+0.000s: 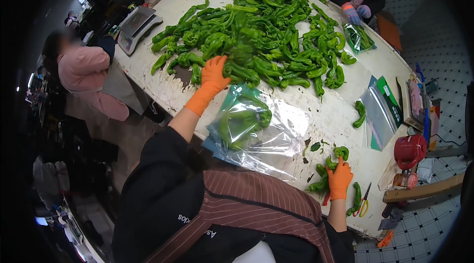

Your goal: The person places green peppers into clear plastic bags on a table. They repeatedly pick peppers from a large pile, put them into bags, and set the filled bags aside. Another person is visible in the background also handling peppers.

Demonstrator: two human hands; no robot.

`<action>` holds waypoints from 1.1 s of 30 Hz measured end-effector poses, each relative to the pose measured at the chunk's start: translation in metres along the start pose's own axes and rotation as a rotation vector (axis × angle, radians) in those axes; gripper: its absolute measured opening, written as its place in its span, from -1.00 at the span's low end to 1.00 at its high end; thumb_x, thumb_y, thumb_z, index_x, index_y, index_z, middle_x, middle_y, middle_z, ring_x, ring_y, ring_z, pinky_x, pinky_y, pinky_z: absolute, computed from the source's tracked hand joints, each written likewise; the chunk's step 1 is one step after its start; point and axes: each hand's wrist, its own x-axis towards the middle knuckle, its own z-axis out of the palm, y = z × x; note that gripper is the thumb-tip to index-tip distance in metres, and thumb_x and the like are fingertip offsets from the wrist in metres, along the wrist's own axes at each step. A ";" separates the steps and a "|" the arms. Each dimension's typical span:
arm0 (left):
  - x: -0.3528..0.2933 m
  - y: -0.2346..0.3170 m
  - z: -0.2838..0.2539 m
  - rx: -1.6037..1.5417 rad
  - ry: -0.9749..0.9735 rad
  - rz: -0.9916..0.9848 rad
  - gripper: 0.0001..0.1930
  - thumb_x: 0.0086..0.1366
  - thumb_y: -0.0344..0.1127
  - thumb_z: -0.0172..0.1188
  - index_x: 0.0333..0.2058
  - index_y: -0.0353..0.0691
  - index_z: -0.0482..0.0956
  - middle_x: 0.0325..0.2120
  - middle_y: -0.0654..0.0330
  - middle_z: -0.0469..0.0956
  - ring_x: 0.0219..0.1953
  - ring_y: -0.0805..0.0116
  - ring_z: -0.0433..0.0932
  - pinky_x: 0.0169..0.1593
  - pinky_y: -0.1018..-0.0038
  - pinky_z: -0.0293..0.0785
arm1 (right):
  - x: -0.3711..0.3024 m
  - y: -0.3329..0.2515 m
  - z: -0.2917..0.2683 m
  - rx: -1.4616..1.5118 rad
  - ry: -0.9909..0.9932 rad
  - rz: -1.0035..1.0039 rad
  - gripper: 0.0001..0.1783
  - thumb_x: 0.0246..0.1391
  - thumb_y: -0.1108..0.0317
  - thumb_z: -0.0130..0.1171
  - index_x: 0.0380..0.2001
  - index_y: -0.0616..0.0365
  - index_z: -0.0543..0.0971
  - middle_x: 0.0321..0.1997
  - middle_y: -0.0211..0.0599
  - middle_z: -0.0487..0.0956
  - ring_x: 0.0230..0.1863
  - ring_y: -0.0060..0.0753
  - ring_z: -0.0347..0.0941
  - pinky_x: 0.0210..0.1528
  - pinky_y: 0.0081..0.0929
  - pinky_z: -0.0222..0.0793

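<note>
Lying in a broad heap, green peppers point(256, 36) cover the far middle of the table point(335, 110). At the heap's near edge, the left hand point(213, 78), in an orange glove, has its fingers bent against the peppers; whether they pinch one cannot be told. The right hand point(340, 180), also gloved in orange, is palm down over a small pepper cluster point(321, 179) by the near edge, fingers slightly apart and fingertips at a curled pepper point(341, 152); its grip is unclear too. Between the hands lies a clear bag point(281, 137) with peppers inside. Scissors point(365, 203) lie right of the right hand, past a single pepper point(356, 199). Farther right are flat green-and-clear bags point(379, 115) and a red container point(410, 151). Two scales point(137, 25) stand at the far left; across the table, a co-worker's gloved hands point(351, 13) are near another filled bag point(359, 38).
</note>
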 end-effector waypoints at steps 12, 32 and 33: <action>0.016 -0.029 -0.039 -1.312 -0.010 -0.392 -0.55 0.22 -0.09 0.28 0.00 -0.19 0.50 -0.13 0.15 0.55 -0.06 0.24 0.51 0.03 0.31 0.44 | 0.030 -0.013 -0.049 0.584 0.234 -0.119 -0.40 0.00 0.31 0.29 0.12 0.25 0.42 0.05 -0.05 0.48 0.03 -0.10 0.44 0.08 -0.29 0.34; -0.071 0.167 -0.090 -0.577 -0.581 0.240 -0.44 -0.28 0.07 0.54 -0.36 -0.20 0.62 -0.40 0.19 0.42 -0.29 0.13 0.47 -0.22 0.32 0.42 | 0.038 -0.167 -0.099 1.741 -0.481 -0.338 -0.53 0.12 0.32 0.24 0.11 0.10 0.48 -0.25 -0.39 0.57 -0.30 -0.61 0.45 -0.14 -0.61 0.39; -0.076 0.171 -0.090 -0.522 -0.541 0.290 -0.45 -0.29 0.06 0.54 -0.37 -0.20 0.62 -0.40 0.18 0.42 -0.30 0.13 0.47 -0.22 0.31 0.42 | 0.032 -0.166 -0.100 1.767 -0.493 -0.363 -0.55 0.11 0.33 0.25 0.09 0.12 0.50 -0.26 -0.39 0.57 -0.29 -0.62 0.45 -0.16 -0.62 0.39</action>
